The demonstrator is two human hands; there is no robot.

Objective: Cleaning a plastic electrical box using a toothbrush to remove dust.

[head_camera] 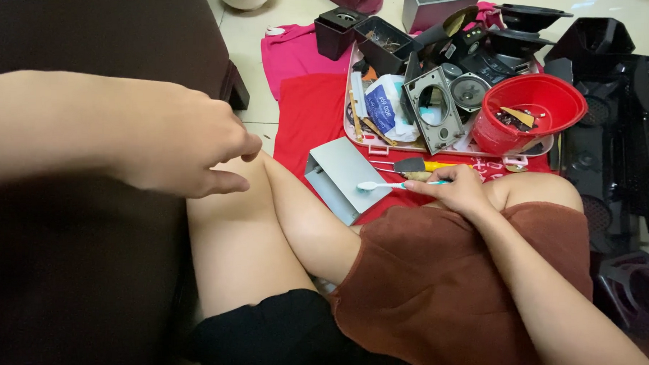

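Nearest the lens, the left hand [186, 144] hovers loosely curled and empty over the knee, while the right hand [458, 188] pinches a white-headed toothbrush [382, 185] against the tilted grey metal panel [342, 178], which could slip toward the crowded parts tray [356, 128] and red plastic bowl [530, 110].

Left hand [187, 148] hovers loosely curled; right hand [458, 188] pinches, arm outstretched.
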